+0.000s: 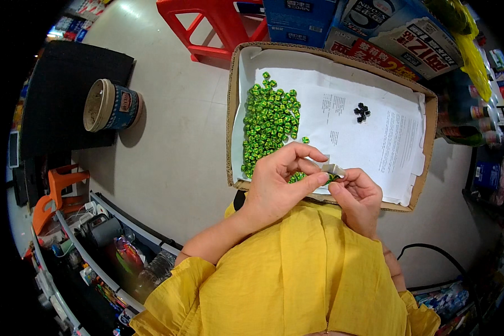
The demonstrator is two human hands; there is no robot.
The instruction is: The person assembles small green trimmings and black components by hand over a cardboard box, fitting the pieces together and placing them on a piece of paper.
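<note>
My left hand (277, 179) and my right hand (359, 197) meet over the near edge of a shallow cardboard tray (232, 117). Between their fingertips is a small pale open-topped box (333, 169), pinched from both sides. A bit of green and black shows just under it, too small to make out. Many small shiny green faceted pieces (269, 117) lie in a heap along the tray's left side, some partly hidden behind my left hand. A few black pieces (362, 112) sit in a cluster toward the right, on the white printed paper (325, 73) lining the tray.
Beyond the tray stand a red plastic stool (224, 28) and blue cartons (299, 22). To the left, a round tub (115, 106) stands beside a black panel (56, 101). An orange stool (56, 196) and a goods-filled shelf (123, 246) are at lower left.
</note>
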